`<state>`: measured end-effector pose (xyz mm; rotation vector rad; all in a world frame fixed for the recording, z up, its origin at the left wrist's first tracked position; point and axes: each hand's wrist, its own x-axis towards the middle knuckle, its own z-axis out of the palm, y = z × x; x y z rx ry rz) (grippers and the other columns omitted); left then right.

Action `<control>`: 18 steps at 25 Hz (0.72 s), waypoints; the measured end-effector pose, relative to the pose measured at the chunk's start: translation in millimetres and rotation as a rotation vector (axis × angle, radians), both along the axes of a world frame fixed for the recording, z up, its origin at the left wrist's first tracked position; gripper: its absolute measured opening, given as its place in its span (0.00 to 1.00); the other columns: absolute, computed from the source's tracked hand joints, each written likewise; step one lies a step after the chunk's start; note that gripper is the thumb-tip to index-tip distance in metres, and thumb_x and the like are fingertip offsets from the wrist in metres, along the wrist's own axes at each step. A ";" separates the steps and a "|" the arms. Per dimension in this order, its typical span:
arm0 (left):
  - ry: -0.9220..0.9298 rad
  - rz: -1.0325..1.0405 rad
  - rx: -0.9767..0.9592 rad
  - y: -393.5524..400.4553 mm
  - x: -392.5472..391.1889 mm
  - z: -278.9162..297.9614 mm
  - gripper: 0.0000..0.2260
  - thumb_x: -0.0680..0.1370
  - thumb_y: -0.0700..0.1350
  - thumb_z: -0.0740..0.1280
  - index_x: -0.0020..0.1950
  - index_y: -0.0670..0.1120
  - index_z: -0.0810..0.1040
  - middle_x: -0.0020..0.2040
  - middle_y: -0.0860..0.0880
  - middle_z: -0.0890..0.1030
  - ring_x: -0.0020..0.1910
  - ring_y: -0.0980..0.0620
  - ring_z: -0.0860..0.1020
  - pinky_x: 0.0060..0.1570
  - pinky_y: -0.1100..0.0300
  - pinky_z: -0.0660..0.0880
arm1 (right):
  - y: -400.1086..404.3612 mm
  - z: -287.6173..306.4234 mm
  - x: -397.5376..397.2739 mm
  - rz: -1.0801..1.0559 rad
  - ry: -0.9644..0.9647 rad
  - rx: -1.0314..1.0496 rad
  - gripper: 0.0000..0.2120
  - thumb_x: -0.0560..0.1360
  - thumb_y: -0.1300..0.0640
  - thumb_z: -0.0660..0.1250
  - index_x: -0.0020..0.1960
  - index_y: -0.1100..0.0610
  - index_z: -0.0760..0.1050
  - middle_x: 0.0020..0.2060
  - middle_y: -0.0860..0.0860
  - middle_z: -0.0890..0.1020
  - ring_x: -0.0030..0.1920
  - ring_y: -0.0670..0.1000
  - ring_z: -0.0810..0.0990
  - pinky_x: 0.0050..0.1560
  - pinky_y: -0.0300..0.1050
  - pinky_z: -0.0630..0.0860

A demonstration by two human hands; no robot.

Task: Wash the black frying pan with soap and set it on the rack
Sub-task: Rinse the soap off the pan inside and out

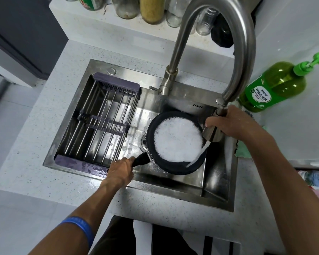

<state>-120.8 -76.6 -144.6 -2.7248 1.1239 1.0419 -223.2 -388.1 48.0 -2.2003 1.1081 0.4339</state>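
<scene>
The black frying pan [175,168] sits in the steel sink [217,188], its inside covered with white foam. My left hand [121,171] grips the pan's black handle at the lower left. My right hand [232,123] holds the faucet's spray head [213,133] over the pan's right rim, and water streams from it into the pan. The wire rack [99,122] with purple end bars spans the left half of the sink. A green dish soap bottle [273,85] with a pump stands on the counter at the right.
The tall curved faucet neck [245,52] arches over the sink. Glass jars and bottles [151,10] line the raised ledge behind. A green cloth [242,151] lies at the sink's right edge. The drain [145,142] lies just left of the pan.
</scene>
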 end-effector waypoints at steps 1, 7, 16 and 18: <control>0.000 -0.001 0.000 -0.2 -0.1 -0.6 0.16 0.78 0.46 0.65 0.66 0.50 0.70 0.49 0.49 0.78 0.42 0.51 0.78 0.44 0.59 0.74 | -0.2 2.0 1.5 -0.003 0.018 -0.043 0.16 0.71 0.46 0.71 0.32 0.56 0.76 0.28 0.52 0.78 0.33 0.52 0.77 0.37 0.45 0.71; -0.003 0.004 0.028 -3.9 -0.7 3.2 0.16 0.78 0.47 0.64 0.65 0.48 0.70 0.53 0.47 0.79 0.50 0.48 0.80 0.51 0.56 0.75 | 8.3 2.1 14.0 -0.043 -0.022 -0.071 0.14 0.72 0.46 0.69 0.34 0.53 0.73 0.34 0.50 0.78 0.37 0.50 0.76 0.40 0.47 0.69; -0.195 -0.023 0.191 -53.8 -21.8 -23.2 0.21 0.80 0.56 0.61 0.67 0.45 0.64 0.52 0.47 0.77 0.48 0.50 0.77 0.46 0.57 0.73 | 6.1 -34.5 5.0 -0.146 -0.265 0.016 0.17 0.68 0.44 0.70 0.33 0.58 0.77 0.24 0.47 0.78 0.29 0.51 0.77 0.38 0.49 0.73; -0.104 0.050 0.168 -58.9 -13.7 -24.5 0.22 0.78 0.61 0.63 0.63 0.47 0.67 0.46 0.49 0.78 0.41 0.51 0.76 0.40 0.60 0.70 | 0.8 -39.0 6.6 -0.140 -0.288 -0.003 0.16 0.69 0.47 0.71 0.30 0.56 0.76 0.21 0.44 0.74 0.27 0.50 0.73 0.36 0.46 0.69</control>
